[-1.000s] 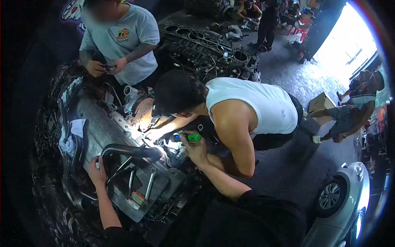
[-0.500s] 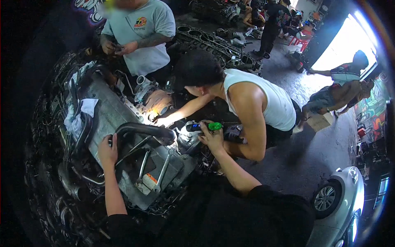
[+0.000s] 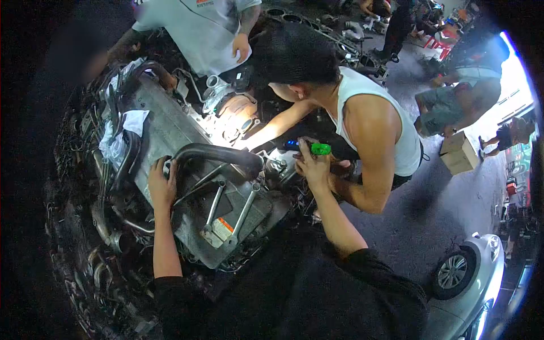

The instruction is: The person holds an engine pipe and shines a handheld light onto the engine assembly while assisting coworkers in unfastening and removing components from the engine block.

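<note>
My left hand (image 3: 162, 186) is closed round one end of a curved black hose (image 3: 218, 154), which lies across the grey engine cover (image 3: 164, 122). In my right hand (image 3: 313, 170) is a flashlight (image 3: 320, 148) with a green end and small blue lit marks. Its beam falls on a turbocharger (image 3: 235, 113) and on the reaching arm of a co-worker in a white tank top (image 3: 377, 124). That co-worker's hand is lost in the glare. Two wrenches (image 3: 245, 212) lie on the cover beside an orange-and-white label (image 3: 220, 232).
A person in a pale T-shirt (image 3: 198, 34) stands behind the engine. White rags (image 3: 135, 122) lie on its left side, above tangled hoses and wiring. A cardboard box (image 3: 459, 153) sits on the floor at right, near other people. A silver car (image 3: 470, 283) stands at lower right.
The view has shifted, so the engine sits further right. The flashlight beam now lights the turbocharger more fully. The pale-shirted person has lowered one hand and reaches left with the other arm.
</note>
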`<state>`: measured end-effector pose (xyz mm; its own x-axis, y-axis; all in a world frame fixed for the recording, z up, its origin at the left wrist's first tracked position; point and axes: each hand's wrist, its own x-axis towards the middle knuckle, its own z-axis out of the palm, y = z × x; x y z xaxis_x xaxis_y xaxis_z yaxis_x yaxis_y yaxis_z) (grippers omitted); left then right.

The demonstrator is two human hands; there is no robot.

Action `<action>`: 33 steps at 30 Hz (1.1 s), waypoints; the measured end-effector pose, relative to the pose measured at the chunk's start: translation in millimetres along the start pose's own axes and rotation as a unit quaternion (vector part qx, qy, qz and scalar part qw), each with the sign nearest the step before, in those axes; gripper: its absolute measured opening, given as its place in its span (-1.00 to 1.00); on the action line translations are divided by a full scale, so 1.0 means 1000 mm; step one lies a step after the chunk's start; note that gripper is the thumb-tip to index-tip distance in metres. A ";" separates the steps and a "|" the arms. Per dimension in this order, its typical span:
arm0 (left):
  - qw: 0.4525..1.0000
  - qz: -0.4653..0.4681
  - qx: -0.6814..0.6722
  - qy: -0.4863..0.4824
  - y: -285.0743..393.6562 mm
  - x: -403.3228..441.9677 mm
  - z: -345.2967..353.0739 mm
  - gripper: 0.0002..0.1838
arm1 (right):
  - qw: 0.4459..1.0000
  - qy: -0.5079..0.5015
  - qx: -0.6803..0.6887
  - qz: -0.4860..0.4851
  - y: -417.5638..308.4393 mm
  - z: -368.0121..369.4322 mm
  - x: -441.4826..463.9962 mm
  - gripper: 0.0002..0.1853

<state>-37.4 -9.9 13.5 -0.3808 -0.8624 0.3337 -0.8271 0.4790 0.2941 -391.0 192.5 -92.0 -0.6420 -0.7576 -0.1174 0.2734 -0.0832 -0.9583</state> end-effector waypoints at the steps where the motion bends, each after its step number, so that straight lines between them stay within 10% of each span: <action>1: 1.000 -0.004 -0.004 -0.003 -0.001 0.001 0.001 -0.48 | 0.999 0.030 0.010 0.012 -0.001 0.000 0.001 -0.73; 13: 0.999 -0.025 0.007 -0.043 -0.016 0.004 0.006 -0.39 | 0.999 0.043 0.013 0.014 0.006 0.008 0.038 -0.67; 17: 0.999 -0.028 0.010 -0.046 -0.017 0.004 0.006 -0.37 | 0.977 0.126 -0.168 0.040 0.052 0.014 0.060 -0.59; 19: 0.998 -0.037 0.038 -0.017 -0.003 0.002 0.005 -0.39 | 0.990 0.107 0.090 0.009 0.031 0.029 0.054 -0.69; 23: 0.994 -0.046 0.092 -0.026 -0.027 -0.006 0.006 -0.48 | 0.974 0.109 -0.157 0.119 0.093 0.016 0.063 -0.68; 33: 0.999 -0.032 0.035 -0.003 -0.003 -0.002 0.002 -0.49 | 0.987 0.085 -0.136 -0.029 0.058 0.028 0.067 -0.56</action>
<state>-34.9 -10.3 9.7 -0.3293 -0.8917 0.3106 -0.8763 0.4111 0.2512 -397.9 118.1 -148.3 -0.7683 -0.6352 -0.0794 0.0451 0.0701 -0.9965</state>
